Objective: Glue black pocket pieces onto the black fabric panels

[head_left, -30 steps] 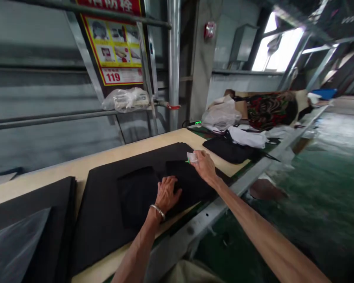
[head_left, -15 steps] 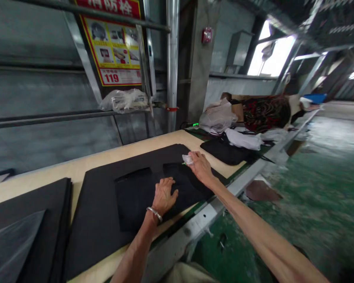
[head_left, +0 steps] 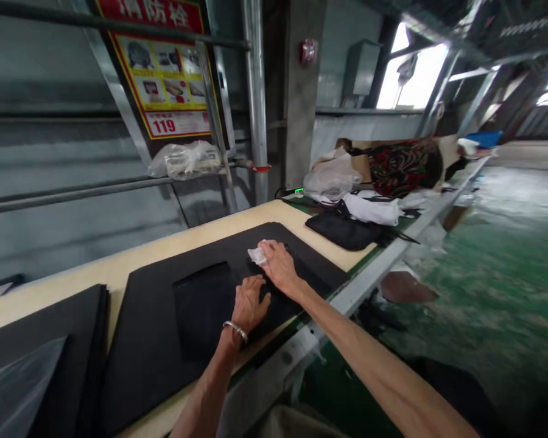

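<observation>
My right hand (head_left: 278,263) is closed round a crumpled white wad (head_left: 256,255), held over the dark pieces; what the wad is made of I cannot make out. My left hand (head_left: 248,302), with a silver bangle at the wrist, lies on the work with its fingers apart. Under it is a thin dark panel (head_left: 201,310). A second dark piece (head_left: 313,274) reaches to the right, partly covered by my right hand and forearm. Both rest on a large black sheet (head_left: 141,328).
A pale board (head_left: 159,246) lies under the sheet. More black sheets (head_left: 80,304) are stacked at the left. To the right are a black pouch-like piece (head_left: 342,230), white cloth (head_left: 369,208) and clear plastic (head_left: 333,175). A metal rail (head_left: 360,292) edges the bench.
My right hand has moved left with the white wad, closer to my left hand. My left hand stays about where it was on the panel. The view has shifted slightly.
</observation>
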Demonstrator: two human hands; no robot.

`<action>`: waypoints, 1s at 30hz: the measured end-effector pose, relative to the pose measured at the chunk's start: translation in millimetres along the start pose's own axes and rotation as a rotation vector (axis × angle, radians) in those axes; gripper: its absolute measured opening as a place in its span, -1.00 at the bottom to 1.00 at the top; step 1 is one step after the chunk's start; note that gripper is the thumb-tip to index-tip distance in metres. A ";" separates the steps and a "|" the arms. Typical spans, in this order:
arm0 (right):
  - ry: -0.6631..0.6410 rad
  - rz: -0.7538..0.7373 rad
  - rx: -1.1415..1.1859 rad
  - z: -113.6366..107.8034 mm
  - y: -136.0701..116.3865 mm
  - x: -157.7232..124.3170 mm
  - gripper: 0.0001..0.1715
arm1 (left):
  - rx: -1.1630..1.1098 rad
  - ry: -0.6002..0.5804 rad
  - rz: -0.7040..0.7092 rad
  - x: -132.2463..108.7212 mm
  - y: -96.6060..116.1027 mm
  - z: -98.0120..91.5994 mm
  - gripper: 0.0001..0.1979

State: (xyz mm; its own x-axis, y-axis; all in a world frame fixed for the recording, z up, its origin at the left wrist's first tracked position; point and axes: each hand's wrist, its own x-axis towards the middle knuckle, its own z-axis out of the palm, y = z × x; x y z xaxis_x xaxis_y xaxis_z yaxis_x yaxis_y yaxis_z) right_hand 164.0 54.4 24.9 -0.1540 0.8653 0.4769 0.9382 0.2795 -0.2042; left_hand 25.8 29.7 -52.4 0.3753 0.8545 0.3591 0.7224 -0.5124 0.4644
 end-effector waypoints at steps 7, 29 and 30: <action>0.041 0.029 0.050 1.8 31.3 -1.2 -0.51 | 0.011 0.007 0.000 0.2 -1.3 1.2 -0.72; 0.398 0.578 1.585 5.0 115.4 10.4 -0.46 | 0.045 0.056 0.039 -0.4 -0.8 1.3 -0.76; 0.413 0.590 1.677 1.9 129.9 10.6 -0.49 | 0.042 0.048 0.037 -0.1 -0.3 0.9 -0.76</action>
State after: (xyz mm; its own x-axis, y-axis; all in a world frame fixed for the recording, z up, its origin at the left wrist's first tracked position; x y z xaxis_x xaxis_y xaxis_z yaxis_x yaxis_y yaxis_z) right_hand 283.6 100.7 1.8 0.3667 0.9203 0.1363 -0.4719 0.3102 -0.8253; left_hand 26.1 29.8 -53.4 0.3750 0.8294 0.4142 0.7326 -0.5389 0.4158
